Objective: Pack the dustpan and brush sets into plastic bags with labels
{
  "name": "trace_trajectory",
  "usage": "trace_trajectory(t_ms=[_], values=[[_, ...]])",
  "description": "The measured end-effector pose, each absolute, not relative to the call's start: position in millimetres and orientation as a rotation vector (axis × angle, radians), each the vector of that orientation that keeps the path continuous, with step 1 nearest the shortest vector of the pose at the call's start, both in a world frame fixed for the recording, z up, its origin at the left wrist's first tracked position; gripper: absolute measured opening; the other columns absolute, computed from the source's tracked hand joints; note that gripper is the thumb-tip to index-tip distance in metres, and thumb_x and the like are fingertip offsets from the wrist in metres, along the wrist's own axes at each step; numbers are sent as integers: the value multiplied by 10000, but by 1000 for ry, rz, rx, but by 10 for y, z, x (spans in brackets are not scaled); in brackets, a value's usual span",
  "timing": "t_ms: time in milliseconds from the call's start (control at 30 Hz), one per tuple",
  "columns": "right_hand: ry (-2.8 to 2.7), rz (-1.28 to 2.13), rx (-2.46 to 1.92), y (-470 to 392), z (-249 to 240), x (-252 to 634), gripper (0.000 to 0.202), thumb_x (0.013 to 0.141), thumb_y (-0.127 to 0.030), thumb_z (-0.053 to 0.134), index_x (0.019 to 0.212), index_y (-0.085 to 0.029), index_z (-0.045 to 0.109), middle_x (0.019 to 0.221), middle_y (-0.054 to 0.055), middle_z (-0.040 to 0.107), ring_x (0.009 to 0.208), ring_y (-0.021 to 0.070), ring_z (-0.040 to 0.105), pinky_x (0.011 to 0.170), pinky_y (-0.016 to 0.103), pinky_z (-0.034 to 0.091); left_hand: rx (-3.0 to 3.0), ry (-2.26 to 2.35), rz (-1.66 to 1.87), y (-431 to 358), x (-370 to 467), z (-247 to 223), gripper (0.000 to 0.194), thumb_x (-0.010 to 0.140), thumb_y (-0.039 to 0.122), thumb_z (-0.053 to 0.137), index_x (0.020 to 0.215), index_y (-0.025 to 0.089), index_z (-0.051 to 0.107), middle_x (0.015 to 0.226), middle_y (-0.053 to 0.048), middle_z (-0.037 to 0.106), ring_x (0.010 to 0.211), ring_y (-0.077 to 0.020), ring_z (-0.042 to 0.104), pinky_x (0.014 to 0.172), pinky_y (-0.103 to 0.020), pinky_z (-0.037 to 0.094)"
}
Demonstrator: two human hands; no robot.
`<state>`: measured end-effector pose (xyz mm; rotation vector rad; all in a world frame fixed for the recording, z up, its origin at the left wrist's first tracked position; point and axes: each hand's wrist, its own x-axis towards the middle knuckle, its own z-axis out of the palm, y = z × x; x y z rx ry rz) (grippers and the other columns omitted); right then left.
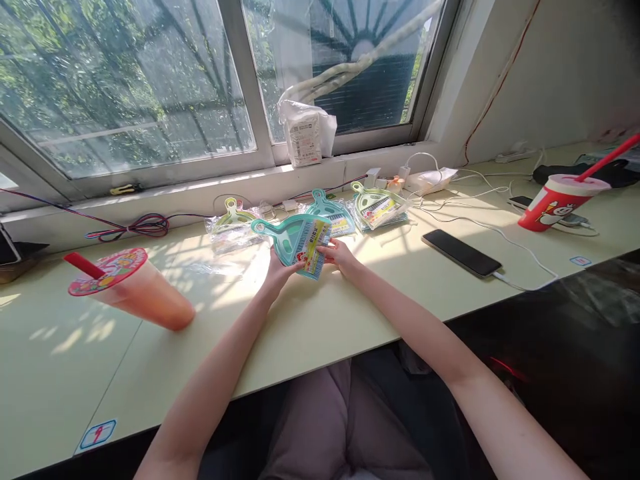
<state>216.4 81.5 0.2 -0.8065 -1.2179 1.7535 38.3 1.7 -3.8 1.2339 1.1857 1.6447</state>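
Note:
Both hands hold a teal mini dustpan set (pixel 287 241) with a printed card over the table's middle. Its looped handle points left. My left hand (pixel 283 268) grips the lower left edge, thumb on the card. My right hand (pixel 336 255) grips the card's right side with bent fingers. Behind lie more dustpan sets in clear plastic: a yellow-green one (pixel 233 217) at the left, a teal one (pixel 327 210) in the middle and a pale green one (pixel 375 203) at the right. A crumpled clear wrapper (pixel 213 269) rests left of my hands.
A tall drink cup (pixel 145 293) stands on the left of the table (pixel 310 333). A phone (pixel 463 253) with a white cable lies at the right, near a red cup (pixel 560 200). Bundled wires (pixel 135 229) and chargers line the sill; a tissue pack (pixel 305 137) stands on it.

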Motion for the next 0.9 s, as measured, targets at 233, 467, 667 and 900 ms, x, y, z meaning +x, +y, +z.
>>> trace_trajectory(t_ms=[233,467,667,900], values=[[-1180,1664,-829,887,-31,2193,289,732,-143,807,967,-177,642,898,54,763,760,186,726,779,359,624,1335,1459,1454,-15,163,82,654,880,572,600,1389,177,489,1161,-143,669,1025,-295,677,871,-443,557],[-1134,1640,-892,946,-46,2217,297,737,-118,787,964,-167,601,903,51,757,724,153,714,746,308,617,1654,2702,1168,-175,-504,116,489,823,224,634,1283,60,593,1459,-316,445,1390,-488,356,1082,-645,316],[-1212,1652,-911,893,30,2190,373,673,-176,873,915,-178,589,836,37,749,703,165,716,678,300,623,1510,2765,1134,-179,-655,108,272,887,217,544,1052,91,721,1045,-205,685,1091,-411,605,923,-560,449],[-1358,1695,-840,844,67,2140,451,617,-244,934,936,-174,622,782,16,741,707,182,723,646,286,613,1583,2719,1353,-148,-177,223,353,935,314,498,1180,179,714,1110,-181,706,1060,-363,616,869,-459,468]])
